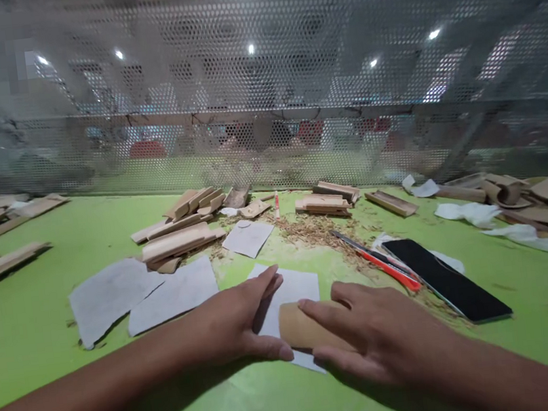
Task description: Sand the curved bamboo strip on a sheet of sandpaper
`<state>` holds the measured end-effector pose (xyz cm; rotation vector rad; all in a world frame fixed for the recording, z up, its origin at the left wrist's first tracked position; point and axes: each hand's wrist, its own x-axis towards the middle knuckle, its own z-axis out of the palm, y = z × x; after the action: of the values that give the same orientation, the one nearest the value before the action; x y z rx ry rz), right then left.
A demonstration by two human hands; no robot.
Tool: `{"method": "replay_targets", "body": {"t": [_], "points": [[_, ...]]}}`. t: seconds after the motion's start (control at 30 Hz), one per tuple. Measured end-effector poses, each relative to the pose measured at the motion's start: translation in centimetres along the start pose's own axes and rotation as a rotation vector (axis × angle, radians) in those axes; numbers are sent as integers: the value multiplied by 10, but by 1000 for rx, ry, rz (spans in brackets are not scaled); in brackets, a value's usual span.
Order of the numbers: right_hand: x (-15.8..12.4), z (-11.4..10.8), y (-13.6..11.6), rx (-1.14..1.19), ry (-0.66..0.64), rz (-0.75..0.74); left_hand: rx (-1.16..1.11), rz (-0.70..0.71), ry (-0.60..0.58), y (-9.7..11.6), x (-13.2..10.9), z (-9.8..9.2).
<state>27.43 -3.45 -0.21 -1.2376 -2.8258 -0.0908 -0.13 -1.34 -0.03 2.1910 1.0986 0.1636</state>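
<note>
My left hand (252, 323) is over the left part of a white paper sheet (297, 283), its thumb and fingers spread apart with nothing between them. A tan, smooth, rounded piece (300, 326), like bark or bamboo, lies on that sheet. Over its right end is my right hand (362, 327), thumb on the near side and fingers across the top, gripping it. The hand hides that end. Left of the sheet lie two more paper pieces (173, 296), and a smaller paper (248, 237) is just beyond it.
Stacks of tan curved strips (179, 239) lie at the back of the green table (277, 403). To the right are red-handled scissors (390, 270) and a black phone (445, 278). Brown shavings (311, 229) are scattered mid-table. A perforated metal screen (261, 88) stands behind.
</note>
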Motion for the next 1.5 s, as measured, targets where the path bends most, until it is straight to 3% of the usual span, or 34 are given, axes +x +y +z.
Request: {"method": "replay_targets", "body": {"t": [0.13, 0.5, 0.7, 0.77, 0.83, 0.93, 1.03, 1.27, 1.5], "points": [[-1, -8, 0, -58, -33, 67, 10, -10, 5, -1, 0, 1], [-7, -10, -1, -16, -14, -18, 15, 9, 28, 4, 1, 0], [-5, -8, 26, -68, 104, 157, 20, -30, 31, 7, 1, 0], [-5, -7, 31, 127, 175, 190, 16, -42, 28, 7, 1, 0], [-4, -5, 28, 522, 203, 219, 15, -47, 29, 7, 1, 0], [-5, -2, 15, 1243, 76, 221, 1, -22, 35, 7, 1, 0], [-7, 0, 2, 1646, -41, 205, -36, 38, 44, 10, 1, -1], [-12, 0, -3, 1798, -125, 183, -52, 82, 43, 8, 2, 0], [-15, -9, -9, 1781, -192, 205, -73, 89, 33, 9, 2, 0]]}}
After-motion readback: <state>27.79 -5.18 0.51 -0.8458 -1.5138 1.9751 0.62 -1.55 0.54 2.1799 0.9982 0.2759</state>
